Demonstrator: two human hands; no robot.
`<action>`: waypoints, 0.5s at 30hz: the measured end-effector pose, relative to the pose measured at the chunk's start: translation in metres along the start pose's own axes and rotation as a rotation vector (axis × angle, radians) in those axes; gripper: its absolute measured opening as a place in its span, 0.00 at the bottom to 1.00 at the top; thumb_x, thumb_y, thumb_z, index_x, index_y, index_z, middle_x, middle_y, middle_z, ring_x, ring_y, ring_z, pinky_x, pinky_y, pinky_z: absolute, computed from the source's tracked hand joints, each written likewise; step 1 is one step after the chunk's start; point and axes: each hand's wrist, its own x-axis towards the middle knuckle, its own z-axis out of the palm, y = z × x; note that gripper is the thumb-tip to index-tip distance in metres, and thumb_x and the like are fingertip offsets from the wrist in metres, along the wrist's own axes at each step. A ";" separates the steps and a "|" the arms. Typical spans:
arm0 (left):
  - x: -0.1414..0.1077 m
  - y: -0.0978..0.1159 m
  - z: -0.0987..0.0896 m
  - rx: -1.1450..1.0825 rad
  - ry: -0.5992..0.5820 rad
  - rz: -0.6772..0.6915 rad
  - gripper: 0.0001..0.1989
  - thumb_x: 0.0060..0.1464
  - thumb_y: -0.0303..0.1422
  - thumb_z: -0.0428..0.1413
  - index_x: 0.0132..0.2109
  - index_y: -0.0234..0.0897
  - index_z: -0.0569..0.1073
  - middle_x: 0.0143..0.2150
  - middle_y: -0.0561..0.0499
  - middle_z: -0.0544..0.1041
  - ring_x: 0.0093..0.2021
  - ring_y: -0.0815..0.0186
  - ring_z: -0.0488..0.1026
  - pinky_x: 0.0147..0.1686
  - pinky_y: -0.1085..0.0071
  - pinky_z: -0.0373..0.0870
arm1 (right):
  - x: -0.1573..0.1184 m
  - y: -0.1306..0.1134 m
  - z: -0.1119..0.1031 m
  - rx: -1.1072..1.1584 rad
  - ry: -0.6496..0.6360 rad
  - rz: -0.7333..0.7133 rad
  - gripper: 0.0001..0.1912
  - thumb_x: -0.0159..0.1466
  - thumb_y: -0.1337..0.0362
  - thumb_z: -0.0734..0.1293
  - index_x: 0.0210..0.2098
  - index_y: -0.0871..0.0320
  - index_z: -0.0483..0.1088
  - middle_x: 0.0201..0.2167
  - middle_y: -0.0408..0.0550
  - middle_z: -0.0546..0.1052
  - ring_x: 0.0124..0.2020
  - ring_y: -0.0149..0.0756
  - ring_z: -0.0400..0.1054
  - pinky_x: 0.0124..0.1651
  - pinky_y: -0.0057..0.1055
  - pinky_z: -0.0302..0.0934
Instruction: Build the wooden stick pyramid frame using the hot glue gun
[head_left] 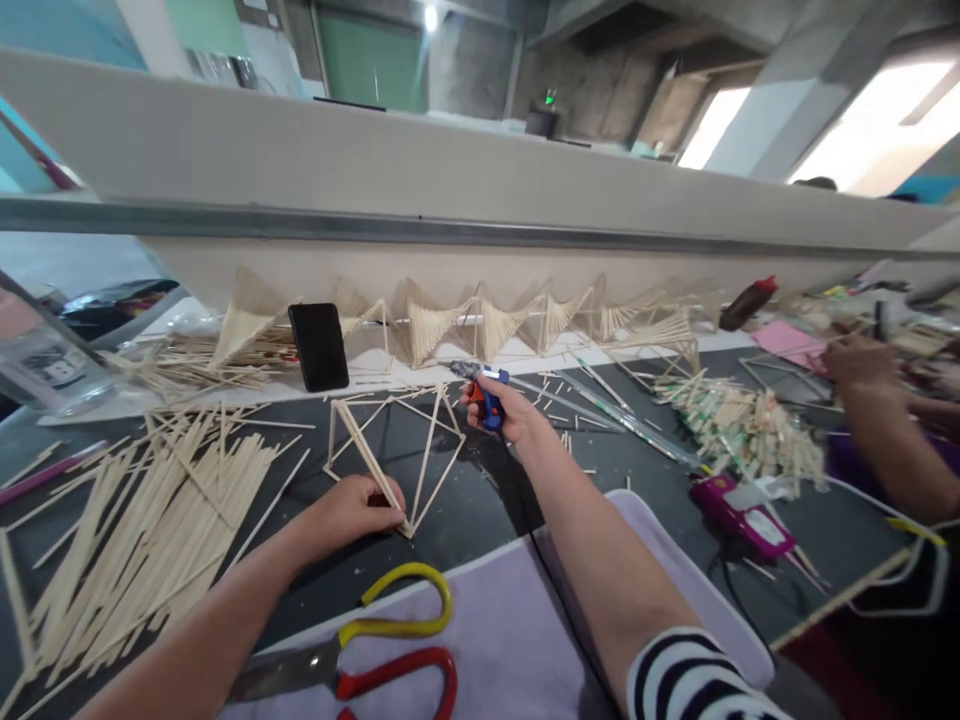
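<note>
My left hand (358,515) is closed, pinching the near corner of a wooden stick frame (373,455) built of thin sticks in triangles. The frame stands on the dark table. In my right hand (499,405) is a blue glue gun (491,408) with an orange trigger, its nozzle pointing left beyond the frame's right side. A cord runs from it down across the table. Below my left hand lie large scissors (397,628) with one yellow and one red handle, on a lilac cloth (510,640).
Loose sticks (150,530) cover the left side. A black phone (319,346) leans behind the frame, near a row of twisted stick structures (491,325). Glue sticks (630,415), a bundle of short sticks (757,430) and a magenta device (742,515) lie right, beside another person's hand (862,370).
</note>
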 end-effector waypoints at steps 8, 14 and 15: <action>0.000 0.009 0.004 0.048 -0.011 0.073 0.08 0.44 0.35 0.55 0.26 0.33 0.72 0.28 0.52 0.70 0.29 0.67 0.70 0.30 0.74 0.66 | 0.024 -0.002 -0.006 -0.141 0.121 0.146 0.28 0.65 0.46 0.49 0.35 0.64 0.66 0.23 0.50 0.74 0.24 0.29 0.70 0.32 0.29 0.68; -0.001 0.006 0.006 -0.019 -0.010 0.080 0.08 0.43 0.35 0.56 0.26 0.33 0.71 0.28 0.52 0.69 0.26 0.68 0.69 0.27 0.74 0.67 | 0.036 -0.001 0.007 -0.386 0.231 0.225 0.38 0.63 0.43 0.40 0.30 0.65 0.67 0.18 0.52 0.71 0.21 0.34 0.69 0.29 0.33 0.67; -0.002 0.006 0.006 -0.020 -0.007 0.081 0.08 0.43 0.36 0.56 0.26 0.33 0.71 0.28 0.52 0.69 0.26 0.68 0.69 0.26 0.73 0.67 | 0.036 -0.002 0.009 -0.429 0.258 0.213 0.38 0.63 0.42 0.40 0.30 0.65 0.67 0.17 0.52 0.71 0.21 0.35 0.69 0.29 0.35 0.67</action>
